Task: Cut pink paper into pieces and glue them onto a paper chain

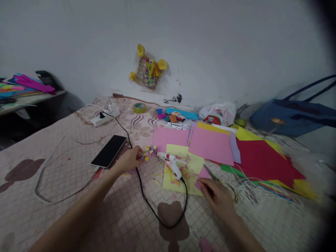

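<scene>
My left hand (131,159) pinches a small bunch of yellow, purple and pink paper bits (148,153), held just left of the nozzle of a white glue gun (172,164). The glue gun lies on a yellow paper sheet (181,150) strewn with paper scraps, and a small red light shows on its body. My right hand (216,194) has its fingers closed at the edge of a small pink paper piece (201,175). Just beyond that hand lie scissors with gold-coloured handles (223,182), partly hidden by it.
The glue gun's black cord (147,204) loops towards me, then runs to a white power strip (103,118). A phone (109,151) lies left. Coloured sheets (210,141), white string (246,190), green tape (139,107) and a blue bag (291,115) are around the bed-like surface.
</scene>
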Motion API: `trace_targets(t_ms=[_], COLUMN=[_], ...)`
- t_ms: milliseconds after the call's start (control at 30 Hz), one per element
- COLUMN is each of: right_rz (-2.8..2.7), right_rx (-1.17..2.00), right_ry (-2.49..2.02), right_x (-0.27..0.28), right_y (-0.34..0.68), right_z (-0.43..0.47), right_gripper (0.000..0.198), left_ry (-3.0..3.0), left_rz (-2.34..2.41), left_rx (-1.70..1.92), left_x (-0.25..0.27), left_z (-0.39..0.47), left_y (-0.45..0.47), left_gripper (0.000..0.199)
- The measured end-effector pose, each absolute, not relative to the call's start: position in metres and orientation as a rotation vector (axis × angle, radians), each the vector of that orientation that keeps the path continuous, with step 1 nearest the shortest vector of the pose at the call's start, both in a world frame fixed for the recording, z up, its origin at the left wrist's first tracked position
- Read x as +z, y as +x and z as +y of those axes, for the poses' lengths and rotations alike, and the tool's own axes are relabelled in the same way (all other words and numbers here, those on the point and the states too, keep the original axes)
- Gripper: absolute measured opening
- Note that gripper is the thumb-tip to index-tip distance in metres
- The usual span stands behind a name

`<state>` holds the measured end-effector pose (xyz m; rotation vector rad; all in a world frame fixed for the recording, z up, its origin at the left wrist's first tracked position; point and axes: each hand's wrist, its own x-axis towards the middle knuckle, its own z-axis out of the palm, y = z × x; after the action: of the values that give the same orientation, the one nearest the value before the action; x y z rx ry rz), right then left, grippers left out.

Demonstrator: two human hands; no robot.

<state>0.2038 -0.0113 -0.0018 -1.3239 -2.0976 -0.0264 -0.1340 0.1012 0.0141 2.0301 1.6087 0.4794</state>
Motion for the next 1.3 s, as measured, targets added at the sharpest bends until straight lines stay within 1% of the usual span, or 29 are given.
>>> trace_targets(t_ms=[100,233,333,433,533,600,700,767,867,1000,1300], right_rz=[-2.114,-2.096,-2.056,-1.950,-1.792,-1.630,-1.332,-1.160,-1.005,-0.891,-0.812], right_rx=[0.034,0.071,0.087,0.114,0.261,0.545,1.018,1.191,1.373,1.503,1.507], right_ry=[-1.274,-1.250,-1.210,-1.152,-1.128,-1.145,-1.049,-0.955,-0.888,-0.863,-0.858], right_x=[-0.002,0.001,0.011,0.032,0.054,0.062,0.064,0.059,0.051,0.047,0.044], right_y=[0.201,0.197,0.190,0.175,0.158,0.147,0.140,0.140,0.145,0.147,0.144], right_z=[-0.013,-0.014,-0.021,-0.035,-0.053,-0.062,-0.068,-0.068,-0.068,-0.072,-0.070], right_gripper=[0.013,0.015,0.015,0.015,0.010,0.009,0.015,0.019,0.019,0.021,0.020], left_ry=[1.968,1.707,1.580,1.580,1.626,1.655,1.653,1.648,1.637,1.622,1.748], left_rz=[1.609,1.476,1.258,1.100,1.025,0.988,0.907,0.857,0.812,0.772,0.854], left_rx=[0.623,0.837,0.831,0.800,0.719,0.707,0.702,0.692,0.670,0.649,0.644], left_x=[0.021,0.060,0.090,0.103,0.104,0.104,0.102,0.100,0.095,0.088,0.077], left_z=[0.102,0.077,0.044,0.013,-0.007,-0.017,-0.030,-0.038,-0.045,-0.047,-0.047], left_y=[-0.141,-0.149,-0.139,-0.116,-0.092,-0.079,-0.065,-0.057,-0.048,-0.037,-0.030], left_gripper=[0.027,0.041,0.048,0.048,0.047,0.047,0.046,0.044,0.041,0.041,0.042])
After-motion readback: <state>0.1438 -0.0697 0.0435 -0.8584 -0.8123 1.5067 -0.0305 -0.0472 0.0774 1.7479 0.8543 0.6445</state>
